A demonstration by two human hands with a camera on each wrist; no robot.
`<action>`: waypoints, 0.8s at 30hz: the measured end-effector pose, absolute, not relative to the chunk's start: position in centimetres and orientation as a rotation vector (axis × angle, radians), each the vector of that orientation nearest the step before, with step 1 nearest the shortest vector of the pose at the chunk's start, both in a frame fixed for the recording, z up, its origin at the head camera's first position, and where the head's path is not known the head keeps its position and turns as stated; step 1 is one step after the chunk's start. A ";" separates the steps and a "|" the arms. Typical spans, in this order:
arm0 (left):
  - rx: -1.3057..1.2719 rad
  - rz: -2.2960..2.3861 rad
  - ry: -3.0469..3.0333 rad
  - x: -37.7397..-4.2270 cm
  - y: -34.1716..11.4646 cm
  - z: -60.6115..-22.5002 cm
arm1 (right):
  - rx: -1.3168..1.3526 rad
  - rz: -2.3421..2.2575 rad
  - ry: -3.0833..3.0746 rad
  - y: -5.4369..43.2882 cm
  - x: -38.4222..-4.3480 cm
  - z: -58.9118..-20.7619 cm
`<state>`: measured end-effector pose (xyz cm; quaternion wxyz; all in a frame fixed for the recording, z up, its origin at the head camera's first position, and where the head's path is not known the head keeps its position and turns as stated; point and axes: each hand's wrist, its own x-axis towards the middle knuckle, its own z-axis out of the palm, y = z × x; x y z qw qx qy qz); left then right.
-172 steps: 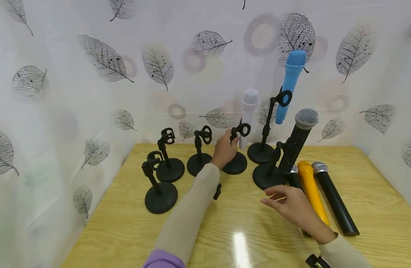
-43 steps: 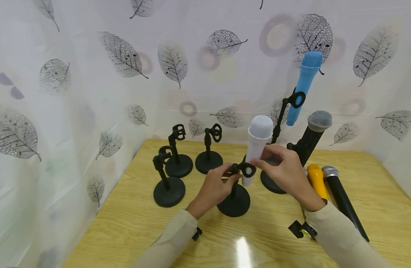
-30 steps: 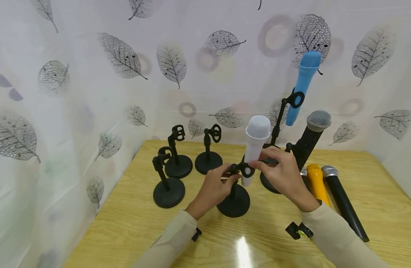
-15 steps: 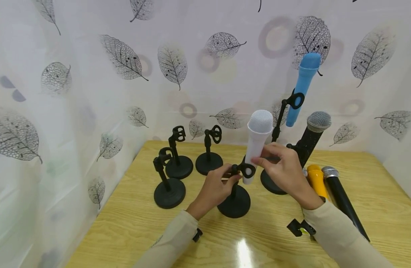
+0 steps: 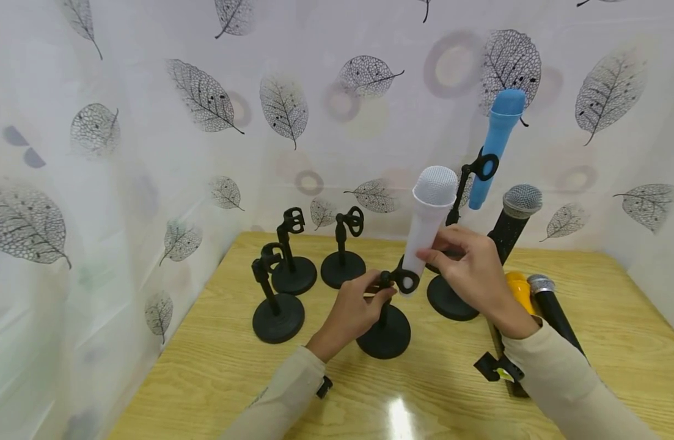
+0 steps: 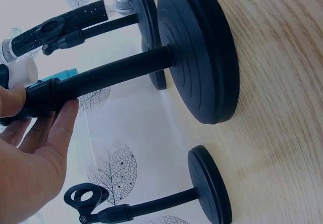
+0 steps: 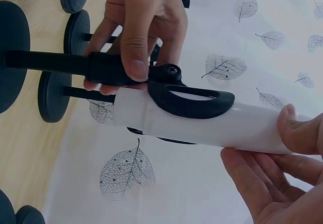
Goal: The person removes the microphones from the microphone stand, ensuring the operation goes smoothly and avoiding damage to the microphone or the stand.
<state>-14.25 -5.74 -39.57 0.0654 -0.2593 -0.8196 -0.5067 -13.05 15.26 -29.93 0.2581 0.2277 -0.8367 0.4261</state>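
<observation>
My left hand (image 5: 354, 308) grips the upper post of a black tabletop microphone stand (image 5: 384, 335), just under its clip. In the left wrist view, the fingers wrap the post of this stand (image 6: 116, 75). My right hand (image 5: 476, 275) pinches the handle of a white microphone (image 5: 427, 211), thumb on the near side. The microphone tilts with its mesh head up and right. Its lower end sits within the clip (image 5: 407, 281). In the right wrist view the clip's loop (image 7: 194, 103) lies around the white handle (image 7: 247, 125), whose butt end pokes out past it.
Three black stands (image 5: 278, 318) with unfilled clips stand at the left. Behind my right hand, a blue microphone (image 5: 497, 146) and a black one with a silver head (image 5: 515, 220) sit in stands. A yellow microphone (image 5: 518, 287) and black ones (image 5: 556, 311) lie at the right.
Earlier, the stand with the white microphone stood farther back; it is now nearer, with both hands on it. Over the last second my right hand and the microphone have moved up and right through the clip.
</observation>
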 end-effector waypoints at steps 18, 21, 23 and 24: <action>-0.792 -1.534 -2.464 -14.0 -5.6 -39.4 | 0.597 1.222 -2.219 16.3 -12.0 -26.5; -0.792 -1.531 -2.460 -14.1 -5.6 -39.4 | 0.588 1.246 -2.196 16.7 -11.8 -25.9; -0.792 -1.530 -2.460 -14.2 -5.7 -39.5 | 0.573 1.251 -2.188 17.0 -11.8 -25.6; -0.794 -1.531 -2.459 -14.2 -5.7 -39.5 | 0.565 1.255 -2.186 17.1 -11.7 -25.6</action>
